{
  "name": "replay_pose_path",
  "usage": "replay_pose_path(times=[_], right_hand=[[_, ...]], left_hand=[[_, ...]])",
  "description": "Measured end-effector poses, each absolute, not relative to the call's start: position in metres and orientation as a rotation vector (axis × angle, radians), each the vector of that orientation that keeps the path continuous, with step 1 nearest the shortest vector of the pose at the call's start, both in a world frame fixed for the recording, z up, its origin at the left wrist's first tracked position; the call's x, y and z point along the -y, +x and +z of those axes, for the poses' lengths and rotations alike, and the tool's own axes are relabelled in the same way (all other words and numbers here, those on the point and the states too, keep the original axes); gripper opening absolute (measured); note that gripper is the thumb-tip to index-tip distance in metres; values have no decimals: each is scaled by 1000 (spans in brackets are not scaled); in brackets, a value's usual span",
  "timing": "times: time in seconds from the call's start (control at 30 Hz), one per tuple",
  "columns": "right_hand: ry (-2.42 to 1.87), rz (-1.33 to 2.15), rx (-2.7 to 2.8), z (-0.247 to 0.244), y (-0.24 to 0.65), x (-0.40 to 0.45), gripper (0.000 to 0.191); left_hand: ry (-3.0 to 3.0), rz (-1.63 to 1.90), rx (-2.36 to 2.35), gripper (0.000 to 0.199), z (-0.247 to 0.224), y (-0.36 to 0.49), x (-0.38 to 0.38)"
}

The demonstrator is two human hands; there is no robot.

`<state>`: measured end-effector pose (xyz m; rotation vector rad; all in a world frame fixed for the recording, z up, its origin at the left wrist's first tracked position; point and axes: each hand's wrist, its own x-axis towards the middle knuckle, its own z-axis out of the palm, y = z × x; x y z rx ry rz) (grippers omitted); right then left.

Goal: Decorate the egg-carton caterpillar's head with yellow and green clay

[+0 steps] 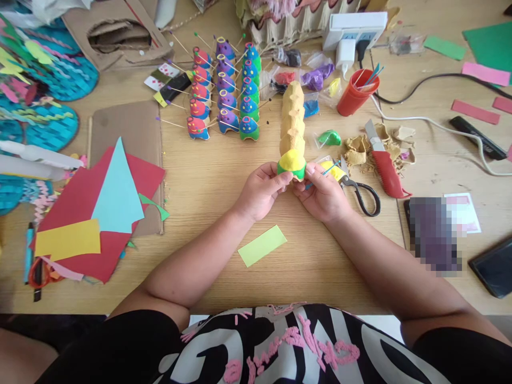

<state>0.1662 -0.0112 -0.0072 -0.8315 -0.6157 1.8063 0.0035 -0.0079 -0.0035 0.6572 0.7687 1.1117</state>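
Note:
Both hands hold the near end of a long, bumpy egg-carton strip [293, 117], tan along most of its length. Its nearest bump is coated in yellow clay with a green band below. My left hand [262, 191] pinches the green edge from the left. On the right side, my right hand [323, 193] grips the same end, and a thin blue stick [330, 168] pokes out by its fingers. Close beside that hand lie black-handled scissors [362, 194] and a yellow clay packet [333, 172]. A light green paper strip [262, 246] rests on the table below my hands.
Finished caterpillar-like strips [228, 90] with pins stand at the back left. Coloured paper [80, 213] lies on cardboard at left. To the right are a red cup [357, 92], a red-handled knife [384, 160], carton scraps [356, 151], a power strip [354, 29] with cords, and a phone [494, 266].

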Motion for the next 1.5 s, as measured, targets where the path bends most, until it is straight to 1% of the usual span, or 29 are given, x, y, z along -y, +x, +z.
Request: replay_pose_path(times=[0.5, 0.9, 1.13, 1.33, 1.5], right_hand=[[-746, 1915, 564, -5, 167, 7, 51], [-780, 1872, 617, -6, 167, 9, 51], [-814, 1832, 618, -7, 167, 10, 50], [-803, 1856, 638, -5, 166, 9, 51], [-833, 1824, 598, -6, 166, 11, 50]], left_hand=[[694, 1104, -774, 55, -4, 3, 9], [680, 1101, -775, 55, -4, 3, 8], [662, 1102, -758, 51, -4, 3, 8], [664, 1098, -788, 58, -2, 3, 8], [653, 1100, -795, 58, -2, 3, 7]])
